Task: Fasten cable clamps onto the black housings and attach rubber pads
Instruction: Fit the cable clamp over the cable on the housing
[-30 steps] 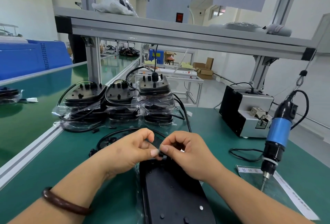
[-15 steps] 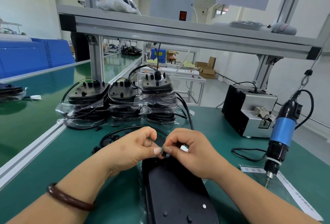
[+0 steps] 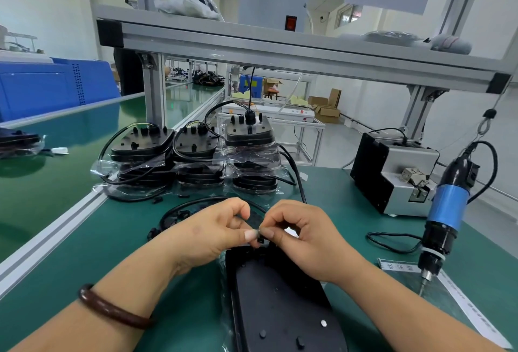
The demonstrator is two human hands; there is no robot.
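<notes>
Both forearms run from 6 o'clock to the middle of the green-matted desk (image 3: 84,256), and the hands meet there.

Pose:
- Left hand (image 3: 213,235): back of hand up, fingers curled, thumb tip pointing to 3 o'clock.
- Right hand (image 3: 304,239): mirrored, fingers curled, thumb and forefinger pointing to 9 o'clock.
- Grip: each hand is closed down to a fingertip pinch. Both sets of tips meet on one small black plastic part (image 3: 260,239). It is too small for us to tell clamp from pad.
- That part sits at the far end of the flat black plastic housing (image 3: 280,304). We cannot tell whether it touches the housing or is just clear of it.
- The housing lies flat on the desk, long axis 6 to 12, partly under both wrists.

Counts:
- Hands: 2. There is 1 dark brown ring bracelet (image 3: 112,311) on the left wrist.
- Flat housing in front of us: 1. Its near end has 3 small studs, one pale and two dark.
- Stacks of black housings in clear bags (image 3: 196,152) at 12 o'clock: 3, side by side, cables trailing. We cannot count the units per stack.
- Black cable loop (image 3: 196,202) between the stacks and the hands: 1.
- Blue-and-black electric screwdriver (image 3: 448,211) hanging at 3 o'clock: 1. Its bit points down, near a white printed strip (image 3: 471,311).
- Silver-and-black feeder box (image 3: 392,172) at 2 o'clock: 1.
</notes>
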